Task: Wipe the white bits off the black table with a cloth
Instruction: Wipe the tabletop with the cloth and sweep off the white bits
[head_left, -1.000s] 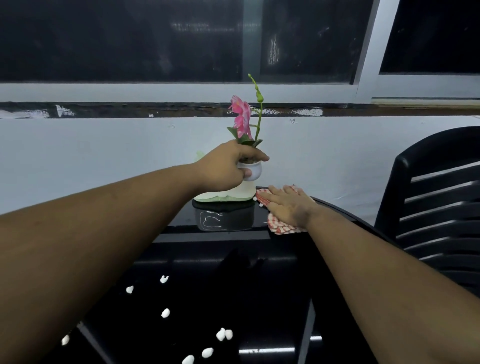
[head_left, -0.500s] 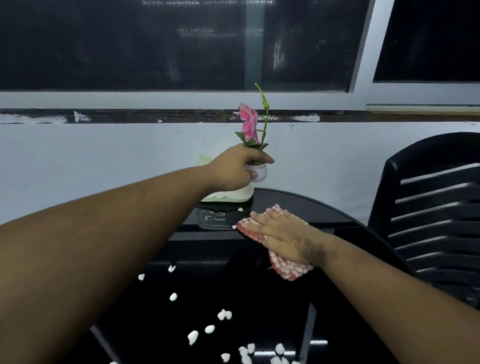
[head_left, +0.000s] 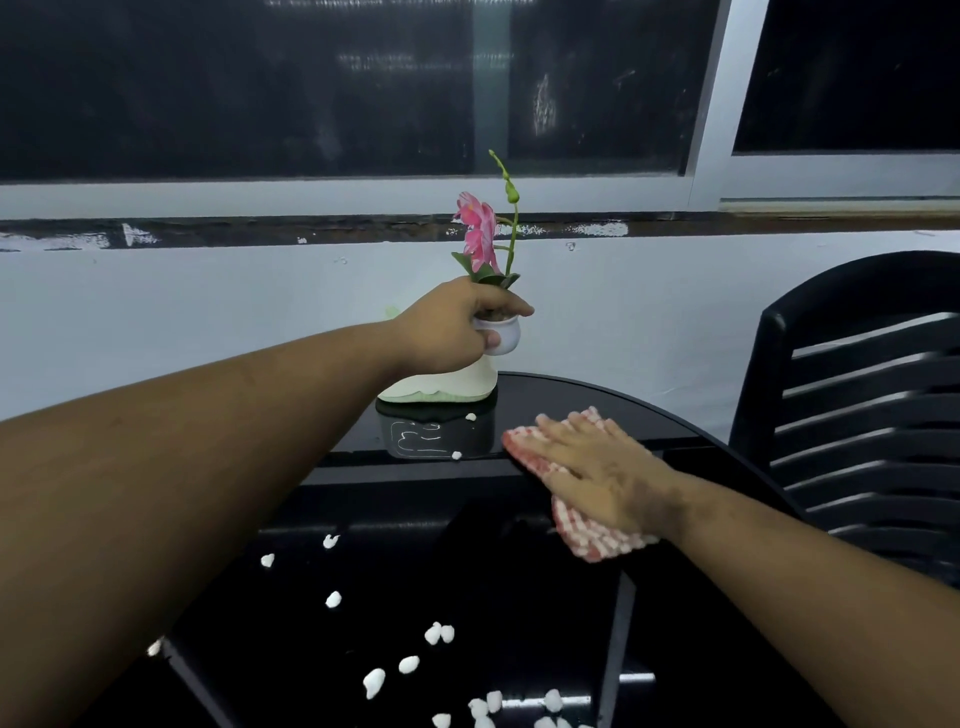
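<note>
A glossy black table (head_left: 519, 597) fills the lower middle. Several white bits (head_left: 409, 664) lie scattered on its near part, and two small ones sit close to the flower pot. My right hand (head_left: 602, 473) presses flat on a red-and-white checked cloth (head_left: 597, 543) on the table's right side. My left hand (head_left: 457, 327) grips a small white flower pot (head_left: 506, 335) with a pink flower, held a little above the table's far edge. A pale cream object (head_left: 441, 387) rests on the table just under that hand.
A black slatted plastic chair (head_left: 862, 415) stands at the right, against the table's edge. Behind the table is a white wall with dark windows above it. The pink flower and green stem (head_left: 485, 234) rise above my left hand.
My right hand has slid the cloth from the table's far edge toward me and rightward. The left hand keeps holding the pot in much the same place.
</note>
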